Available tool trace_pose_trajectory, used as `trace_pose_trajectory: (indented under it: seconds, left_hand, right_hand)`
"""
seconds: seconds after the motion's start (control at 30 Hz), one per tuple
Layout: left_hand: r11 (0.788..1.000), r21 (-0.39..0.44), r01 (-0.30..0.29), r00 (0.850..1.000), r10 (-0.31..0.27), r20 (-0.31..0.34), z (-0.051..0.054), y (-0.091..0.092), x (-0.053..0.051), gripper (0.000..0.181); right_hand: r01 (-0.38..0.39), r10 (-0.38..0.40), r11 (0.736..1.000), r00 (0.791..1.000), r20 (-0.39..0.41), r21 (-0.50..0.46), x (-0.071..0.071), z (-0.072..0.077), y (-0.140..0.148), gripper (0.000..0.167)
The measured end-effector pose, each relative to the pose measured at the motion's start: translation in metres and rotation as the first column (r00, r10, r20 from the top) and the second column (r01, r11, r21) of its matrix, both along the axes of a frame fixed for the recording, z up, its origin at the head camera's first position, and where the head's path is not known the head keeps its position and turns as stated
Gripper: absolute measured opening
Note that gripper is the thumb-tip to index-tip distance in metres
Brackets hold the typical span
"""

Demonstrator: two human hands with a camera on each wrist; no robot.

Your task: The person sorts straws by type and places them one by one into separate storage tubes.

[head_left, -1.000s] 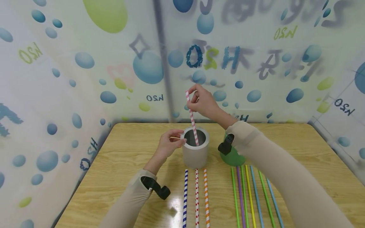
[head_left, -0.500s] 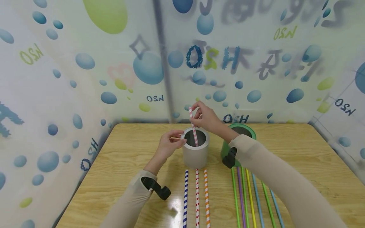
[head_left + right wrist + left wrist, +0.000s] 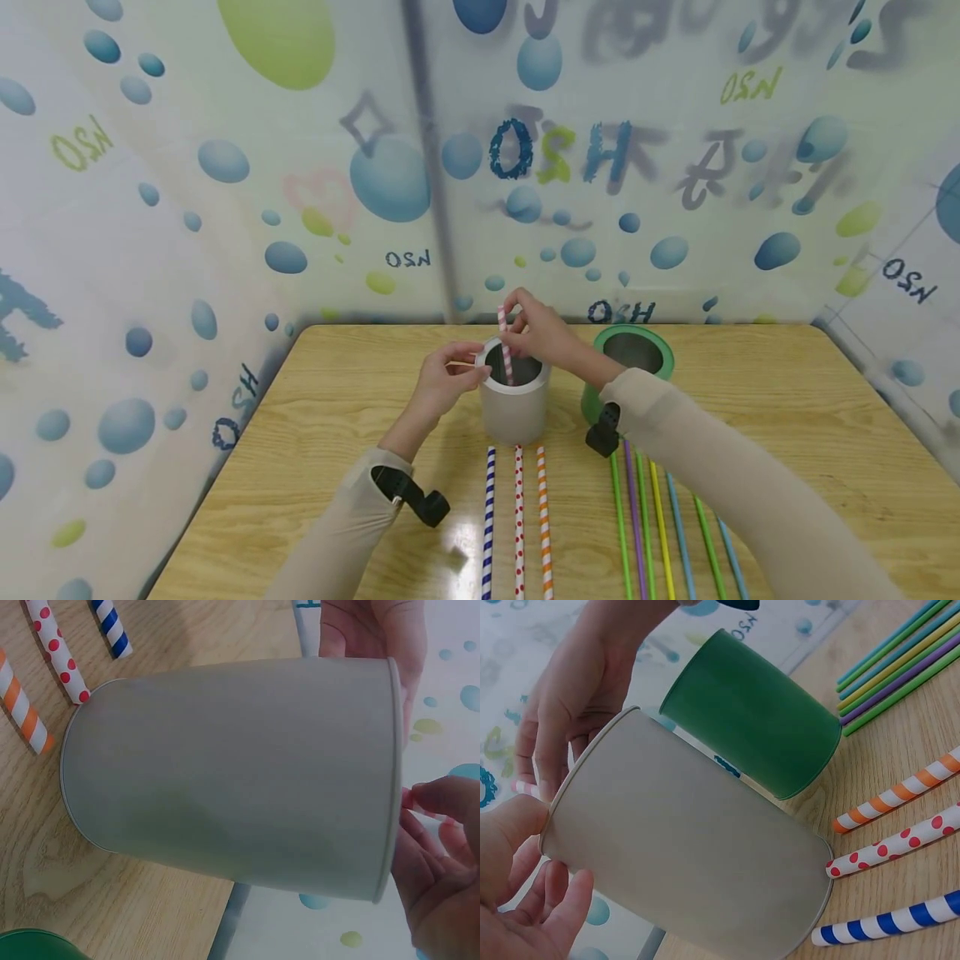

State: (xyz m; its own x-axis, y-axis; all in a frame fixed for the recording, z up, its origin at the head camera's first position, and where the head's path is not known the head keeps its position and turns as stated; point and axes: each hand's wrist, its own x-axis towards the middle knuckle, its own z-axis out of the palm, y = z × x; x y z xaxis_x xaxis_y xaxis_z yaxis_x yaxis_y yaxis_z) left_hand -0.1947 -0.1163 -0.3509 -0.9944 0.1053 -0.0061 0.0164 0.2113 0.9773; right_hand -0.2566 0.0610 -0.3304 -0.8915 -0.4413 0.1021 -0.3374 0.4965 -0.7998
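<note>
A pink-and-white striped paper straw (image 3: pixel 507 367) stands nearly upright with its lower part inside the grey cup (image 3: pixel 514 417). My right hand (image 3: pixel 546 335) pinches it near the top, just above the cup's opening. At the cup's left rim my left hand (image 3: pixel 441 382) grips the edge between thumb and fingers. From the left wrist, the grey cup (image 3: pixel 682 832) hides most of the straw. The right wrist view also has the cup (image 3: pixel 232 780) in front, with only a bit of pink showing at the right fingertips.
A green cup (image 3: pixel 666 350) stands to the right, partly behind my right forearm. Blue-striped (image 3: pixel 488 525), red-dotted (image 3: pixel 519 525) and orange-striped (image 3: pixel 544 525) paper straws lie before the grey cup. Several thin plain-coloured straws (image 3: pixel 661 533) lie further right. A patterned wall backs the wooden table (image 3: pixel 352 392).
My right hand has moved down with the pink-striped straw, which now sits lower in the grey cup. The green cup's opening has come into view. My left hand has stayed at the rim.
</note>
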Motion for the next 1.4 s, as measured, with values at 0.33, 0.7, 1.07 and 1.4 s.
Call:
trace_pose_trajectory:
  seconds: [0.33, 0.7, 1.07, 1.4]
  left_hand:
    - [1.000, 0.021, 0.002, 1.000, -0.002, -0.022, -0.003, 0.000, -0.001, 0.034]
    - [1.000, 0.013, 0.008, 1.000, -0.007, -0.023, 0.006, 0.001, 0.005, 0.035]
    - [1.000, 0.026, 0.001, 1.000, -0.001, -0.008, -0.012, -0.002, -0.008, 0.036]
    - [0.999, 0.027, -0.030, 0.999, 0.031, -0.023, -0.023, -0.003, -0.013, 0.033]
  right_hand:
    - [0.010, -0.010, 0.999, 1.000, 0.014, 0.037, 0.002, -0.004, -0.004, 0.030]
    - [0.100, -0.097, 0.989, 0.995, -0.033, 0.113, 0.004, -0.007, -0.009, 0.030]
    - [0.119, -0.121, 0.991, 0.992, 0.036, 0.056, 0.005, -0.003, -0.008, 0.037]
    - [0.106, -0.107, 0.994, 0.992, 0.065, 0.019, 0.004, 0.004, 0.004, 0.034]
